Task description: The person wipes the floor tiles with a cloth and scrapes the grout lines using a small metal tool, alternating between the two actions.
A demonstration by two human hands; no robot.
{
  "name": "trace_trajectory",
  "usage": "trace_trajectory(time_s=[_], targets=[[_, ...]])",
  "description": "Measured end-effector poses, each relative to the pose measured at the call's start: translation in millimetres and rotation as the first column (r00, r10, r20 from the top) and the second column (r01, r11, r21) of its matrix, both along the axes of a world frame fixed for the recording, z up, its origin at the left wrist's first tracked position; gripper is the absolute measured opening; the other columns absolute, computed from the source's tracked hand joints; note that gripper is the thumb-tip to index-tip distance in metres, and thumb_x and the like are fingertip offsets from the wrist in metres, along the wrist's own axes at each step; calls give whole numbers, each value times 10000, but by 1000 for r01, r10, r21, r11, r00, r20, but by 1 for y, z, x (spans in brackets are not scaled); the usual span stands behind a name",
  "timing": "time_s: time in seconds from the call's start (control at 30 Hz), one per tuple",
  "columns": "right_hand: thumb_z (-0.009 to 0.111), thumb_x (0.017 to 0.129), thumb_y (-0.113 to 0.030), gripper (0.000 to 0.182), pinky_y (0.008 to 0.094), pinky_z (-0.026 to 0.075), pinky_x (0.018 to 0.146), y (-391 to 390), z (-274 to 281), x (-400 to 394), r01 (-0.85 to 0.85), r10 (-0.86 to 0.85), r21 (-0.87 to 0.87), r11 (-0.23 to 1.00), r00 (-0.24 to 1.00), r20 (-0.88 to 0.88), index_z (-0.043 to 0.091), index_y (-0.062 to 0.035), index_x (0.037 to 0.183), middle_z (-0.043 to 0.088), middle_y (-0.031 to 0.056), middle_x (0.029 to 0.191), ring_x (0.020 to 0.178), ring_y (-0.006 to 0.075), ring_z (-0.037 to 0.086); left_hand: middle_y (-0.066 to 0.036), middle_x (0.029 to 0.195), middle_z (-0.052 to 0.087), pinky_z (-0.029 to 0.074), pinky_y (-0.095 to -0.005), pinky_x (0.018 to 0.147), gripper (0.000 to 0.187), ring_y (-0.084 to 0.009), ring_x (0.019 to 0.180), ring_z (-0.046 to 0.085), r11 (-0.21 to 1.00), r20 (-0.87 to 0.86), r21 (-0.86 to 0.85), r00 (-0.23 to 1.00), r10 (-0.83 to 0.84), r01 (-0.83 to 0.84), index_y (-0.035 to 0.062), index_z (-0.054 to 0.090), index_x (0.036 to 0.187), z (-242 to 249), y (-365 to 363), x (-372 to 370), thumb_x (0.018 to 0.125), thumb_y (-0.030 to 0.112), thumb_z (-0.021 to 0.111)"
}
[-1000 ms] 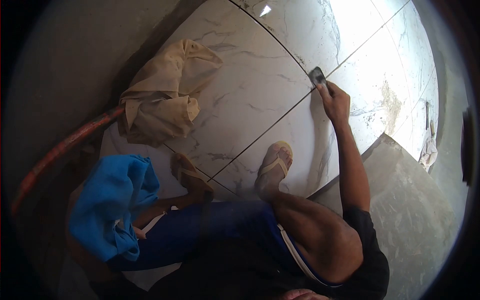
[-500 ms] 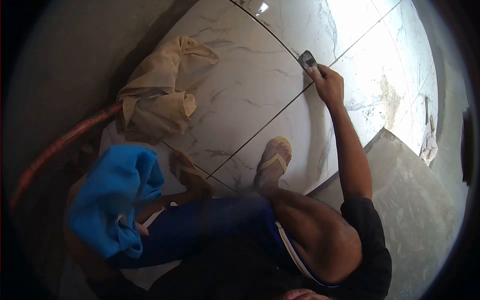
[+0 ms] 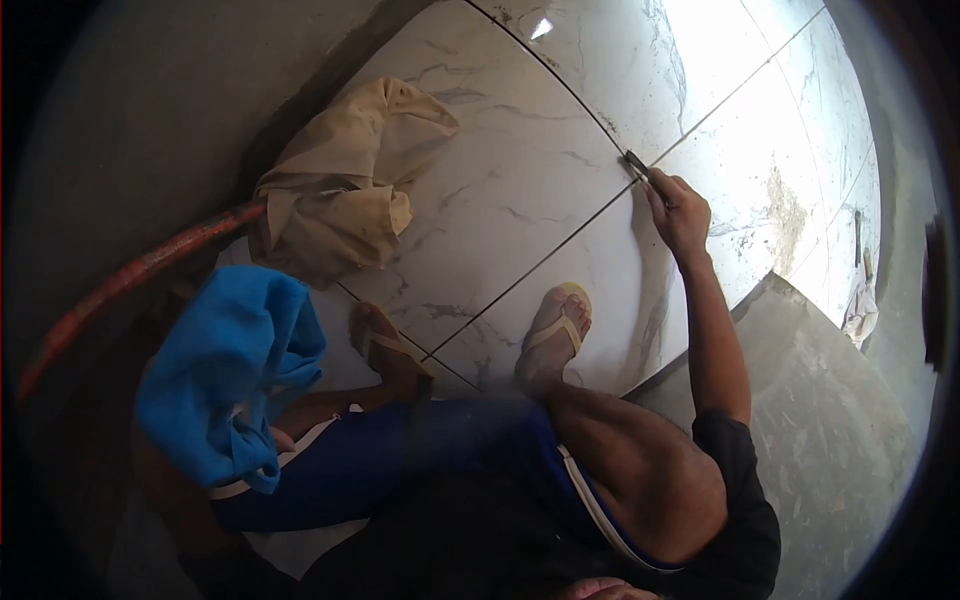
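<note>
One small dark tool (image 3: 636,161) is at the dark joint of the tiled floor (image 3: 540,200), near the place where two joints cross. The right hand (image 3: 683,214) grips it with closed fingers. The left hand (image 3: 283,440) is mostly covered by one blue cloth (image 3: 230,370); I cannot tell if it is open or closed. Farther, one beige cloth (image 3: 335,190) lies crumpled on the tiles. One red pipe (image 3: 140,264) meets it; whether its end is inside, I cannot tell. Two sandals (image 3: 562,321) are on the feet.
</note>
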State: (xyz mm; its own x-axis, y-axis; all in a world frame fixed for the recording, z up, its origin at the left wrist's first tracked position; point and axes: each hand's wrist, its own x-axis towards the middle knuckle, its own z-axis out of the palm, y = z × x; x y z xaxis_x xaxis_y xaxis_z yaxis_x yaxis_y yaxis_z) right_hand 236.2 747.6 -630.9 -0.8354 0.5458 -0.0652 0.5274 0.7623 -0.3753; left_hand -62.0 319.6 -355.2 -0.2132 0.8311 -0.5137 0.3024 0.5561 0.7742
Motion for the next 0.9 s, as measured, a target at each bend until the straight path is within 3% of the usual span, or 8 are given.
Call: trace_trajectory(time_s=[0.4,0.6,0.8,0.9], targets=[[711,929,-179,258,383,546,652,6,2,-27,-112,112,-22,994,993,23,727,-151,1185,712,80,881,716,283,698,-157,1068,669,556,-415,778,779,-275,929,695,1000,31,1,999,-30,30,17,655,1158,-3,9,-1,618,484,967],[737,922,-159,251,359,535,646,1,-2,-12,-6,3,-103,995,1000,-30,733,-129,1171,699,93,857,699,257,687,-159,1069,668,557,-415,779,784,-275,931,694,1000,-10,-9,1000,20,-20,16,653,1159,3,3,-6,618,488,969],[714,943,-240,243,429,552,682,-8,-17,-93,-41,21,-130,991,988,-150,728,-165,1174,709,113,879,756,329,701,-161,1071,668,557,-415,780,789,-275,933,694,998,-57,-23,997,54,-56,14,652,1160,20,3,-7,617,491,970],[698,950,-247,220,460,554,703,-4,-19,-112,-52,36,-141,989,993,-110,717,-159,1151,700,127,867,772,347,701,-161,1071,667,557,-415,780,792,-275,934,694,997,-85,-28,994,63,-66,13,652,1160,30,4,-10,617,493,971]])
